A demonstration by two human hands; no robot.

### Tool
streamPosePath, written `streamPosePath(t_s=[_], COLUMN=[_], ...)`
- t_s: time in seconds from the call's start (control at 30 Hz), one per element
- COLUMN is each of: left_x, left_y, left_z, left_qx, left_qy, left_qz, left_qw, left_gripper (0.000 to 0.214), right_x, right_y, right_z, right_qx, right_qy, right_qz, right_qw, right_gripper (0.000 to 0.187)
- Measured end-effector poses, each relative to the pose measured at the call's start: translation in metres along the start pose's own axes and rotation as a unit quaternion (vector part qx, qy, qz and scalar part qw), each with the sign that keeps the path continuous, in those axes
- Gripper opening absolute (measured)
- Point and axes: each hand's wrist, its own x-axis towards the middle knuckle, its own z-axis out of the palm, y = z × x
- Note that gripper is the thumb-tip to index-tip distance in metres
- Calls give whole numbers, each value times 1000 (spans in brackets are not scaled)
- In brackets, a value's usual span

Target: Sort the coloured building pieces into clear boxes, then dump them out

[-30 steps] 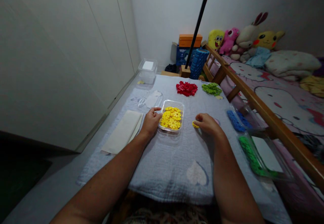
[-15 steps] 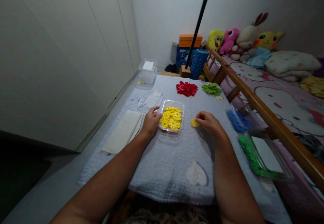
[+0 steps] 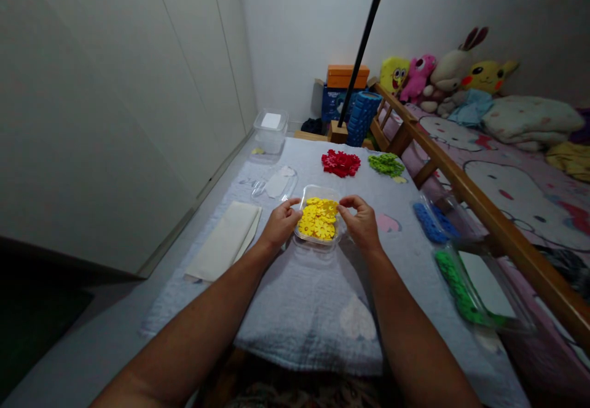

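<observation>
A clear plastic tray (image 3: 317,190) full of yellow flower-shaped pieces (image 3: 319,218) sits on a pale blue blanket (image 3: 299,297). My left hand (image 3: 279,225) grips the tray's left edge, fingers curled. My right hand (image 3: 361,222) grips the tray's right edge, thumb and fingers closed on the rim. The tray looks slightly lifted between both hands.
A red pile (image 3: 340,162) and a light green pile (image 3: 386,163) lie further back. Trays of blue pieces (image 3: 428,220) and green pieces (image 3: 456,285) stand at the right beside a wooden bed rail (image 3: 483,211). A folded white cloth (image 3: 225,240) lies left; a clear lid (image 3: 275,184) and box (image 3: 270,129) behind.
My right hand moved left from the blanket to the tray's right edge; the loose yellow piece it held is no longer beside the tray. The tray has shifted a little right.
</observation>
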Motion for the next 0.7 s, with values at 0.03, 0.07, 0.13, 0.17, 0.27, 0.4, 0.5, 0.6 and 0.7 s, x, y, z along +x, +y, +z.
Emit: streamPosePath(t_s=[0.03,0.07,0.13,0.17,0.27,0.4,0.5,0.6,0.7], left_x=[0,-1,-1,-2,-1,0,0,-1,-1], left_y=[0,0,1,1,1,-1,-2,0,0], left_z=[0,0,1,1,1,1,1,1,1], left_qx=[1,3,6,8,7,7,10,25,36], left_qy=[-4,-7,-10,-11,-11,-4,-2,1,2], left_qz=[0,0,2,3,0,-3,-3,3,9], left_qw=[1000,1000,1000,1000,1000,1000,1000,1000,999], left_gripper=[65,66,69,70,72,72,70,68,67], right_x=[0,0,1,1,1,0,-1,-2,-1], right_y=[1,1,1,0,-3,-5,-3,-1,3], right_z=[2,4,8,9,12,13,12,10,5], right_qx=[-12,-24,-51,-67,-110,-146,-159,-165,-155], right_qy=[-4,-8,-17,-20,-29,-43,-44,-30,-18], right_qz=[-3,-6,-9,-8,-1,2,-2,-6,-29], right_qw=[1000,1000,999,998,993,988,986,986,987], right_gripper=[16,14,12,10,9,14,18,21,22])
